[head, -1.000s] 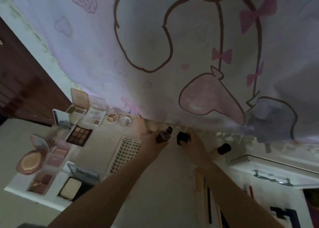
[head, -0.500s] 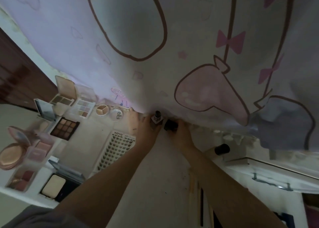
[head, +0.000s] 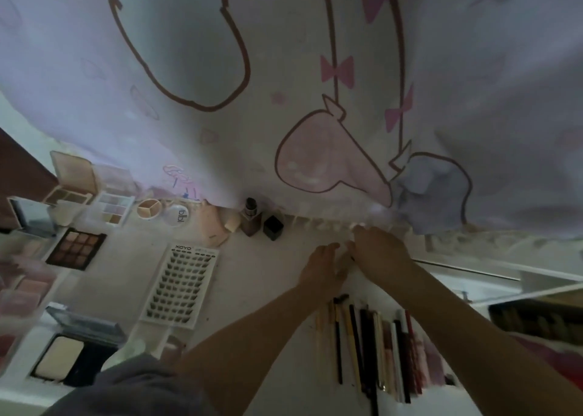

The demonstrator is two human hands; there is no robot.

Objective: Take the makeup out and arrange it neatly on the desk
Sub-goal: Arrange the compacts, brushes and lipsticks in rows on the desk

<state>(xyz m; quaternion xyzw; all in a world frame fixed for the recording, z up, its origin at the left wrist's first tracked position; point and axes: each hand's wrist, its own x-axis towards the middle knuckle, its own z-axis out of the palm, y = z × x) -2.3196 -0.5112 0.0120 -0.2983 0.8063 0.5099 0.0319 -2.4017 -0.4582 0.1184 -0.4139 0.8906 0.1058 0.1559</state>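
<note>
White counter point(head: 271, 289) under a cartoon-print curtain point(head: 284, 68). Makeup lies in tidy groups, likely sorted by type: open palettes point(head: 75, 248) and lash tray point(head: 181, 284) far left of the hands, foundation bottle point(head: 251, 218) w/ black cube point(head: 273, 226) just left, brushes point(head: 372, 349) nearer the body. Left hand point(head: 321, 267) and right hand point(head: 378, 247) touch at the curtain hem; can't tell the grip or what's pinched.

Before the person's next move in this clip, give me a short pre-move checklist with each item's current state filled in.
1. Foundation bottle standing upright at the desk's back edge: ok.
2. Black cube cap set beside the bottle, not on it: ok.
3. Left hand free of any item: cannot tell, blurred.
4. Right hand free of any item: cannot tell.
5. Pencils and brushes laid in a parallel row: ok.
6. Lash tray flat on the desk, apart from the bottle: ok.
</note>
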